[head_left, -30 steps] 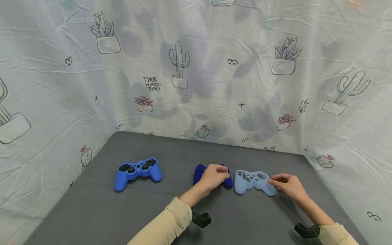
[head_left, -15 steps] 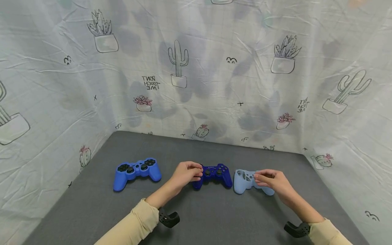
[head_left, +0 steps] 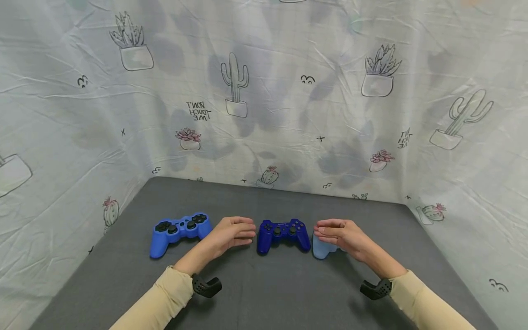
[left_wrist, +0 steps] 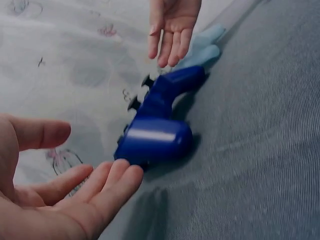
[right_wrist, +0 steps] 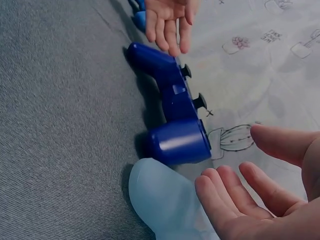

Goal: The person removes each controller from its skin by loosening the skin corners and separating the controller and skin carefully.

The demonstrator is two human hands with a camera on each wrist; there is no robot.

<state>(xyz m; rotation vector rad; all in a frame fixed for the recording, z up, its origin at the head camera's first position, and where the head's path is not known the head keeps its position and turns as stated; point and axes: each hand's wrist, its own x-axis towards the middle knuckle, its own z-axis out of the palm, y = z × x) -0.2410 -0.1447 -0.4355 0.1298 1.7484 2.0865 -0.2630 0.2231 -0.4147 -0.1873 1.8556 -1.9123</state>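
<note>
Your left sleeve (head_left: 152,302): pale tan, creased at cuff | your right sleeve (head_left: 426,302): matching tan | your left wrist piece (head_left: 202,286), right wrist piece (head_left: 376,289): black, curved

Middle controller (head_left: 283,233) between hands (head_left: 231,236), on table (head_left: 276,293)

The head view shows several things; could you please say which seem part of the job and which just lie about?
Likely in the job:
dark blue controller, between the left hand and right hand
light blue cover, partly hidden by the right hand

Apparently just lying about:
bright blue controller, off to the left
cactus-print sheet, a backdrop
</note>
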